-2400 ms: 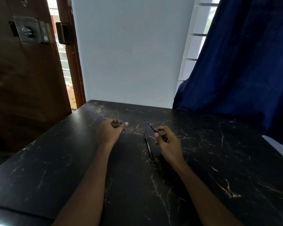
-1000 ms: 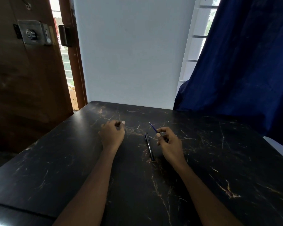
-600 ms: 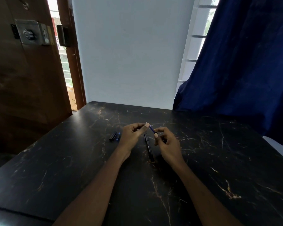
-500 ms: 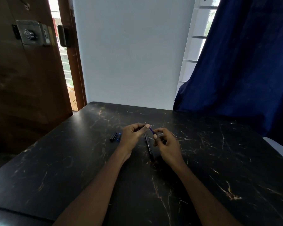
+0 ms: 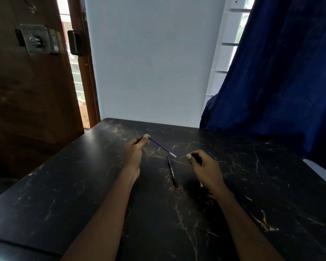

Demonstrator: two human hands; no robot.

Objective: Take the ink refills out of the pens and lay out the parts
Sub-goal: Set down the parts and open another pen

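My left hand (image 5: 133,152) pinches one end of a thin blue ink refill (image 5: 162,147) above the table. The refill slants down to the right, and its clear tip ends just above a whole black pen (image 5: 172,172) lying on the black marble table (image 5: 64,185) between my hands. To the right, my right hand (image 5: 205,166) is closed around a dark pen barrel (image 5: 197,159), most of it hidden in the fist. The refill is clear of the barrel. Small pen parts seen earlier at the left are now hidden behind my left hand.
A blue curtain (image 5: 282,76) hangs over the table's far right corner. A white wall (image 5: 149,63) stands behind the table, with a wooden door (image 5: 26,81) to the left. The table's near edge (image 5: 17,243) shows at bottom left.
My left hand took the tip of the refill and drew it out to the left, free of the barrel in my right hand. My right hand moved slightly right.
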